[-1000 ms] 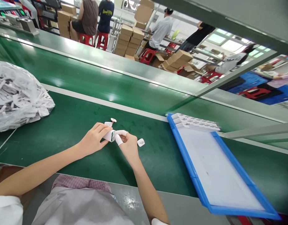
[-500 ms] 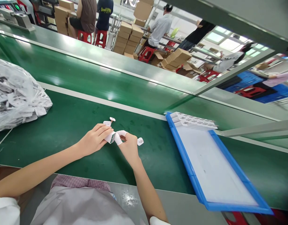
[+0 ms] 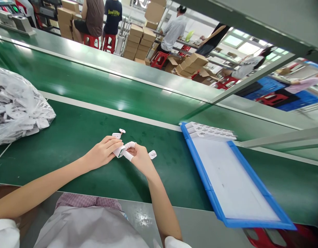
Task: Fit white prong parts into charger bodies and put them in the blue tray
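White adapter (image 3: 118,151) still in left hand (image 3: 100,154)

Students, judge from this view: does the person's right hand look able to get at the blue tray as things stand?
Probably yes. Only a small white tag and green conveyor belt separate the right hand from the blue tray. However, it is working on the white piece with the left hand, so it may need to let go first.
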`<move>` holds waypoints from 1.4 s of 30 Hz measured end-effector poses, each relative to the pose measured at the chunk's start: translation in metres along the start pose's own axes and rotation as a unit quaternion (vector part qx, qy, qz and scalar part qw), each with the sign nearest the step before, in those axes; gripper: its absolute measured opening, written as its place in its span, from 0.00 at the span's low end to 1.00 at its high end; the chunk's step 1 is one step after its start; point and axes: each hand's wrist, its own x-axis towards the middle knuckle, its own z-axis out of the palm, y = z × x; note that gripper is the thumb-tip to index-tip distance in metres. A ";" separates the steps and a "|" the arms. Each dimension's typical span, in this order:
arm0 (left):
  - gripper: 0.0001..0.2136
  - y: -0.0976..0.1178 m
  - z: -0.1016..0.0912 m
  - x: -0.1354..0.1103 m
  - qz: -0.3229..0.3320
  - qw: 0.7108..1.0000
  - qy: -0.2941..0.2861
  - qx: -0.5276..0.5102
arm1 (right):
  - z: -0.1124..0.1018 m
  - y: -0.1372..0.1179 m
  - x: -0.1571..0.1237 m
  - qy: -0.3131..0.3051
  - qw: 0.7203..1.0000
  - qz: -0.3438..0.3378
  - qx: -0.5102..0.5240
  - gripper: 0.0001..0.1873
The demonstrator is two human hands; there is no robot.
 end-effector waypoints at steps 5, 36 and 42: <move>0.19 -0.003 0.003 -0.002 -0.043 0.999 -0.002 -0.032 | 0.001 0.006 0.003 -0.018 0.999 0.015 0.048 0.09; 0.27 0.005 -0.008 0.003 -0.328 0.801 -0.105 -0.489 | -0.012 -0.009 0.023 -0.001 0.994 -0.095 0.045 0.11; 0.28 0.003 -0.007 0.003 -0.322 0.798 -0.100 -0.499 | -0.001 -0.004 0.022 -0.049 0.990 -0.093 0.089 0.11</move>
